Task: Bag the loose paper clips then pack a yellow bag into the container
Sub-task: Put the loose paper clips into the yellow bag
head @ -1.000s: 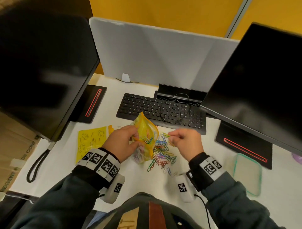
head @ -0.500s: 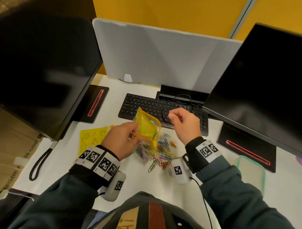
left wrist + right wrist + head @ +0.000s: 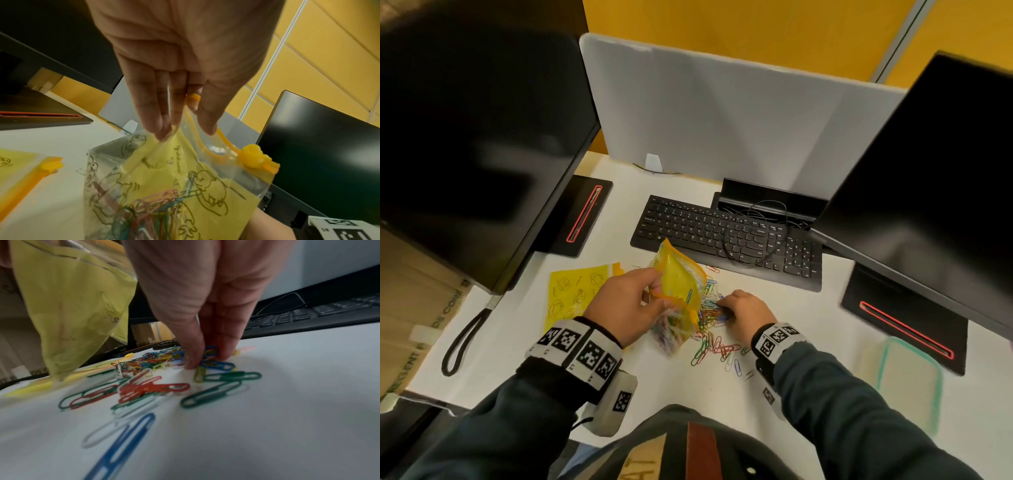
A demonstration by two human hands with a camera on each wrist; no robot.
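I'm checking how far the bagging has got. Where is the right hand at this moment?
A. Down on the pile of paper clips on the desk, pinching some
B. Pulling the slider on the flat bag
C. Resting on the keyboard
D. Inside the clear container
A: the right hand is down at the paper clips on the desk, fingers closing on a few, while the left hand holds the yellow bag open beside them.

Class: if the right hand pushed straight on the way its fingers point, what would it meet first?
The right hand points down; its fingers already touch the loose paper clips, with the desk directly beneath.
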